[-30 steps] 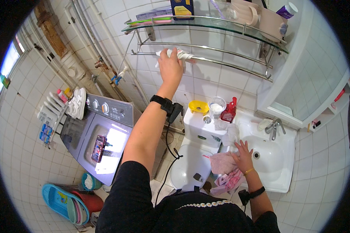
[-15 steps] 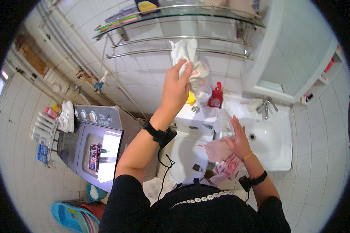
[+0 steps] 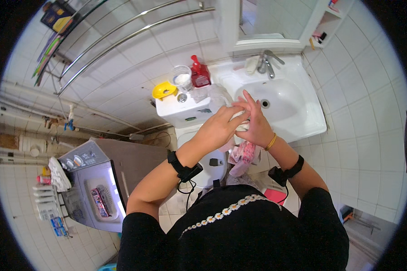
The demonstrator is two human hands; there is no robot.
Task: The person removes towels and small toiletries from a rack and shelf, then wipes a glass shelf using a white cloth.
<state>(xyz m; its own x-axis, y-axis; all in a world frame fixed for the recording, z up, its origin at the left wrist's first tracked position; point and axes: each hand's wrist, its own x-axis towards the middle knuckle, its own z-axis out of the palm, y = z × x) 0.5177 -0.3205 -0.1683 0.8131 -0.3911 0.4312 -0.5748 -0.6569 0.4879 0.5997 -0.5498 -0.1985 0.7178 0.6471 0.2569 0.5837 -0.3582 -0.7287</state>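
Together, my left hand (image 3: 219, 128) and right hand (image 3: 253, 122) are closed around a white cloth (image 3: 239, 121), held in front of my chest above the toilet (image 3: 208, 158) and the near edge of the sink (image 3: 298, 122). Both forearms rise from below, wrists bent inward, right fingers stretched flat over the bundle. A pink patterned cloth (image 3: 243, 156) hangs under my hands; which hand pins it, I can't tell. Beyond, on the tank (image 3: 178, 110), stand a red pump bottle (image 3: 199, 74), a clear cup (image 3: 182, 77) and a yellow dish (image 3: 163, 90).
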